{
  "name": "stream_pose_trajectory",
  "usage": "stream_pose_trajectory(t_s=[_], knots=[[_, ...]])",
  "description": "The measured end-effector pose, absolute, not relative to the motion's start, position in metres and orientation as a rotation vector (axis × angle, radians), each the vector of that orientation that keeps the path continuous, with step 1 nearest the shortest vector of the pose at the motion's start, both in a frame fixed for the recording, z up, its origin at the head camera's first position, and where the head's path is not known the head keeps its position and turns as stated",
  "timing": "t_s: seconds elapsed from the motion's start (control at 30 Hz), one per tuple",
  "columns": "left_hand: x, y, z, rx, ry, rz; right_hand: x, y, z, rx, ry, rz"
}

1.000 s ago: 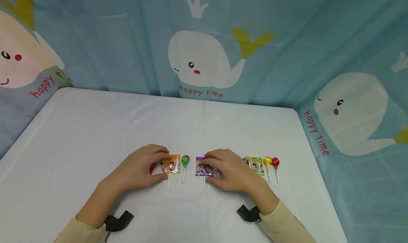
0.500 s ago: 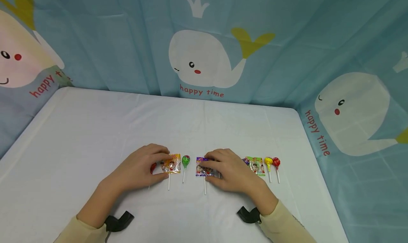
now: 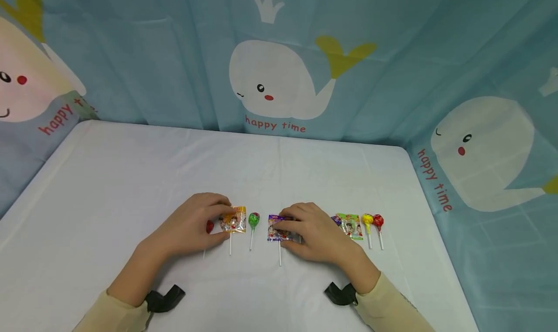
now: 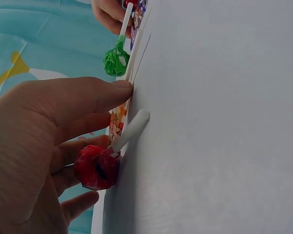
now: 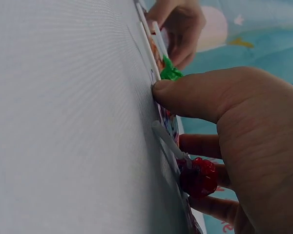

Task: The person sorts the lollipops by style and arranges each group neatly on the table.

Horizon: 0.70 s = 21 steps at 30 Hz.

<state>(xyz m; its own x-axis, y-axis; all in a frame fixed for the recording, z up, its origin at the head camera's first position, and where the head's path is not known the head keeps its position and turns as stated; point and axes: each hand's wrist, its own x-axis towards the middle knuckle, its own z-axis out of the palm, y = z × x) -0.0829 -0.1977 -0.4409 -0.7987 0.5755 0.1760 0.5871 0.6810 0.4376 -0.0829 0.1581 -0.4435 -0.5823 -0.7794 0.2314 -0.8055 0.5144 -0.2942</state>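
In the head view my left hand (image 3: 196,225) grips a flat lollipop in an orange wrapper (image 3: 237,220), thumb at its lower edge and fingertips at its upper edge. A round red lollipop (image 4: 96,167) lies under that palm, partly hidden in the head view. My right hand (image 3: 318,235) holds a flat lollipop in a purple wrapper (image 3: 273,221) the same way, its stick pointing toward me. Beneath the right palm lies another round red lollipop (image 5: 200,178). Between the hands a round green lollipop (image 3: 254,219) rests on the white-covered table (image 3: 244,293).
Right of my right hand, in the same row, lie a dark purple round lollipop (image 3: 336,220), a flat green-wrapped one (image 3: 350,226), a yellow one (image 3: 367,220) and a red one (image 3: 378,220). A blue whale-print curtain (image 3: 174,70) borders the table's back and sides.
My left hand has shifted slightly away from me, and the orange-wrapped lollipop has moved with it. My right hand and the purple-wrapped lollipop stay nearly in place.
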Motion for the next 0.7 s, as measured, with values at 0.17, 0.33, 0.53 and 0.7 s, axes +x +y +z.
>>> stream_pose_trajectory(t_s=[0.17, 0.33, 0.53, 0.7], knots=[[-0.088, -0.197, -0.44, -0.98, -2.855, -0.79, -0.083, 0.159, -0.445, 1.405, -2.659, 0.573], [-0.092, -0.197, -0.44, -0.976, -2.85, -0.804, -0.083, 0.158, -0.446, 1.403, -2.656, 0.582], [-0.099, -0.199, -0.44, -0.953, -2.886, -0.802, -0.083, 0.157, -0.446, 1.401, -2.653, 0.59], [-0.104, -0.199, -0.44, -0.94, -2.901, -0.831, -0.082, 0.157, -0.447, 1.391, -2.657, 0.59]])
